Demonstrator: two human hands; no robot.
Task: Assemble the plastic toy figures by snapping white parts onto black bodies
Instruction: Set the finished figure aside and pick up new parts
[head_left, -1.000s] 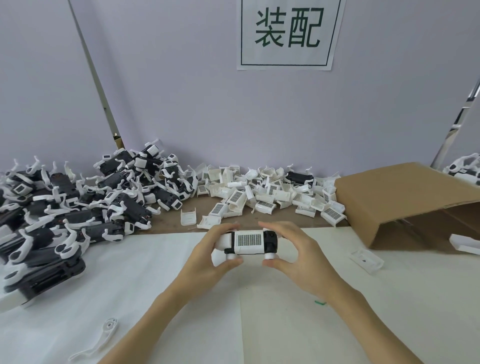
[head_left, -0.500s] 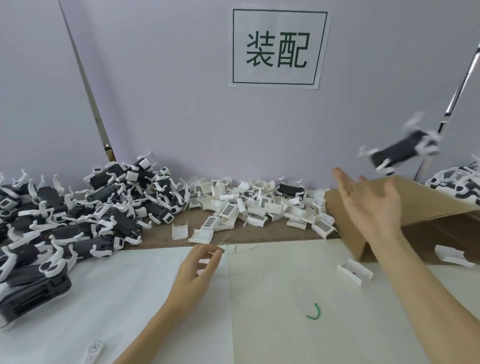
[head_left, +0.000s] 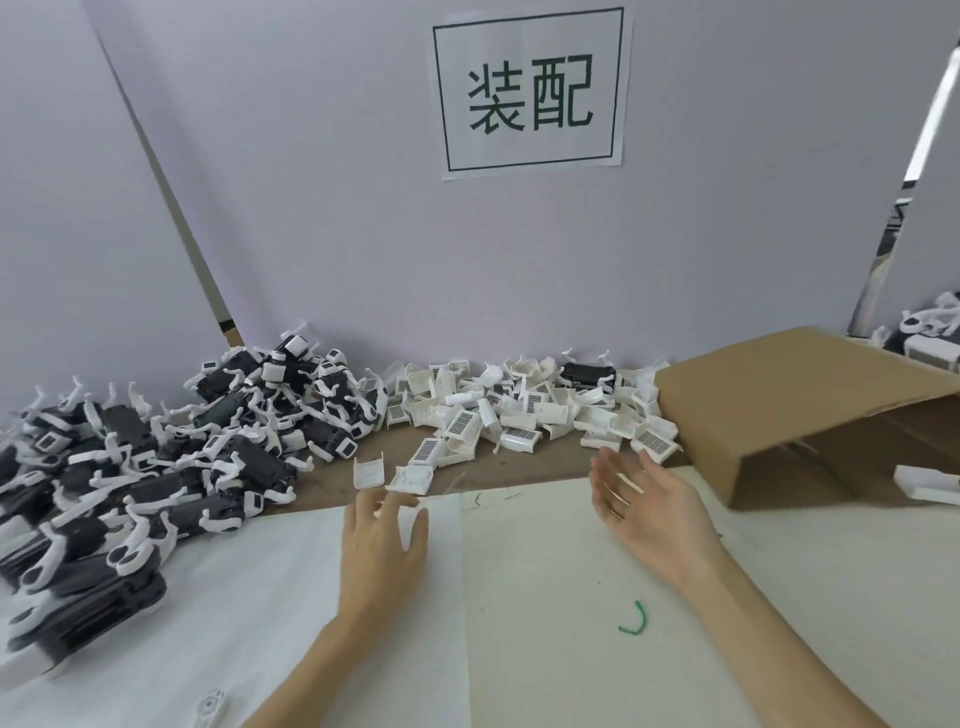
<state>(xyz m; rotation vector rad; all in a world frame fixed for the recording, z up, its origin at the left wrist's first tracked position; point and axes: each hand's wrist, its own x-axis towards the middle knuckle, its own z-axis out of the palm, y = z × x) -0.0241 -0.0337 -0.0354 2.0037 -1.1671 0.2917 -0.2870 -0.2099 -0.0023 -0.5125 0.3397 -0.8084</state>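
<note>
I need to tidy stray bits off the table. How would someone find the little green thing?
Start at the cardboard box on the right. On the white sheet before it lies the green piece, below the right hand: thin, hook-shaped, the only green item.

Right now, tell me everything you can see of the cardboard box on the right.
The cardboard box is plain brown corrugated board, lying tipped on its side at the right of the table, its open mouth facing right and toward the camera. Its top panel slopes up to the right. The inside is shadowed; a white part lies at its mouth. The pile of white parts butts against its left edge. Neither hand touches it; the right hand hovers open just to its left.
</note>
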